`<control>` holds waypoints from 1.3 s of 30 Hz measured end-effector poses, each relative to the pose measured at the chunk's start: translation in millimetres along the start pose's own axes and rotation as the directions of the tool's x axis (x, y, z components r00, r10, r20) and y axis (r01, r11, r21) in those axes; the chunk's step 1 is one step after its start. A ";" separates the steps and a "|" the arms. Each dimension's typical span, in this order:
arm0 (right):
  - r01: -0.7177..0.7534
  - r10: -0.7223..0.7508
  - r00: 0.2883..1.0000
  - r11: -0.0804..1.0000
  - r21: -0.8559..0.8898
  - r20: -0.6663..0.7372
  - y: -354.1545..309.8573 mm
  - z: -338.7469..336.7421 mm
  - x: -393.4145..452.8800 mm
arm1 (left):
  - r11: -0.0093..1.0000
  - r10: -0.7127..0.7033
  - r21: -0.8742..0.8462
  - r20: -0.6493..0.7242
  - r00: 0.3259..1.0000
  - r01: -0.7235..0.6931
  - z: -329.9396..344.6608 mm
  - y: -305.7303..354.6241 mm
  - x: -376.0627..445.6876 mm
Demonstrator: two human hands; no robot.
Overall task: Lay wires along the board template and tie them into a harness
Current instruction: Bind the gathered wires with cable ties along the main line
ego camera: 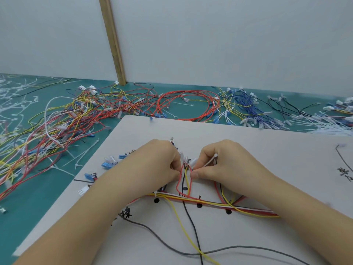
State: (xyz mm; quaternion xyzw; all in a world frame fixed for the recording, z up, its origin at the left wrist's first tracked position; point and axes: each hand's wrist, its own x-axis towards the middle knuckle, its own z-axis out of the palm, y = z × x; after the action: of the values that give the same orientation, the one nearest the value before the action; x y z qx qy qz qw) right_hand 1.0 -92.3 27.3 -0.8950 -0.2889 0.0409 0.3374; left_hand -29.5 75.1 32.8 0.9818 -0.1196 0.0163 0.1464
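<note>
The right hand (223,165) has its fingers curled in, thumb and forefinger pinching a white cable tie (209,161) that slants up and away from the thumb, its head end poking out above the knuckles. The left hand (156,163) is curled too, its fingertips closed on the small branch of wires (183,180) between the two hands. That branch, red, black and yellow strands, runs away from the person, rising from the main bundle towards the far edge of the board, with white end connectors (183,156) at its top just between the knuckles.

The main bundle (210,204) of red, yellow and white wires lies across the white board (267,150) from left to right, slanting slightly nearer the person at its right end, passing under both wrists. A yellow wire (183,224) and a black wire (192,224) leave it towards the near edge. Black dots and handwritten marks show on the board beside the bundle. Blue connectors (108,163) lie just left of the left hand.

Beyond the board, on the green table (47,197), loose wires (95,111) in many colours lie in heaps, with spare white ties (328,123) at the far right.
</note>
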 end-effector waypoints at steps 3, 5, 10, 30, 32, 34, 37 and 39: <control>0.010 -0.011 0.997 1.000 0.012 0.071 -0.3 -5.1 1.2 | 0.993 0.072 0.097 -0.011 0.997 -0.071 5.0 1.0 -2.0; 0.022 -0.025 0.990 0.999 0.028 0.136 0.1 -9.5 1.3 | 0.990 0.091 0.106 -0.006 0.996 -0.090 6.3 -0.8 -3.9; 0.029 -0.053 0.982 0.991 0.129 0.181 2.2 -20.6 0.7 | 0.988 0.039 -0.145 -0.052 0.998 -0.046 -9.2 -5.9 -5.7; 0.120 -0.120 0.992 0.993 -0.002 0.045 6.2 -2.8 0.6 | 0.964 0.079 -0.238 -0.162 0.984 -0.117 -7.9 -4.0 -3.6; 0.123 -0.123 0.992 0.992 0.012 0.026 6.0 -1.6 0.1 | 0.960 0.085 -0.251 -0.163 0.983 -0.124 -7.2 -4.3 -3.4; 0.120 -0.120 0.993 0.992 0.029 0.000 5.4 -0.6 0.7 | 0.953 0.088 -0.273 -0.158 0.983 -0.130 -6.9 -4.7 -3.1; 0.102 -0.097 0.994 0.990 0.101 -0.048 4.8 -0.5 2.2 | 0.942 0.072 -0.317 -0.134 0.988 -0.111 -6.9 -5.5 -2.3; 0.104 -0.094 0.993 0.984 0.147 -0.073 4.1 -0.3 1.9 | 0.938 0.058 -0.335 -0.119 0.991 -0.095 -6.1 -6.8 -1.4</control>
State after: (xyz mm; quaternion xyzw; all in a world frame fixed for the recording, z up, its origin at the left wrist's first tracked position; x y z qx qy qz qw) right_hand 4.6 -94.0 25.2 -0.8524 -0.3177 0.0163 0.4151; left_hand -29.2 83.6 36.6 0.9342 -0.1507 0.0540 0.3190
